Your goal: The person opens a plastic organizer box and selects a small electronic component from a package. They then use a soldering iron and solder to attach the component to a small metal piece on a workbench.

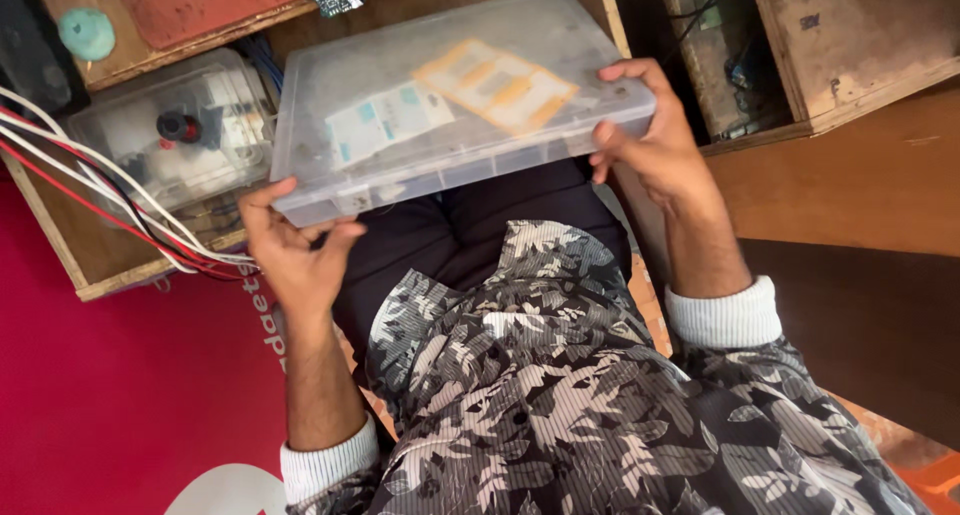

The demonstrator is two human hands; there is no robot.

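- Translucent plastic case (pixel 450 105) sits in the upper middle of the frame, held flat above the person's lap, with a yellow label (pixel 497 85) and a blue-and-white label (pixel 385 121) showing on or through its lid.
- Left hand (pixel 290 250) grips the case's lower left corner, fingers curled under it and thumb against the edge.
- Right hand (pixel 650 140) clamps the right end, thumb on the front edge and fingers wrapped over the top.
- Second clear box (pixel 170 135) with a red-and-black part inside lies at left in a wooden tray (pixel 90 265).
- White and red wires (pixel 100 195) run across that tray toward the left edge.
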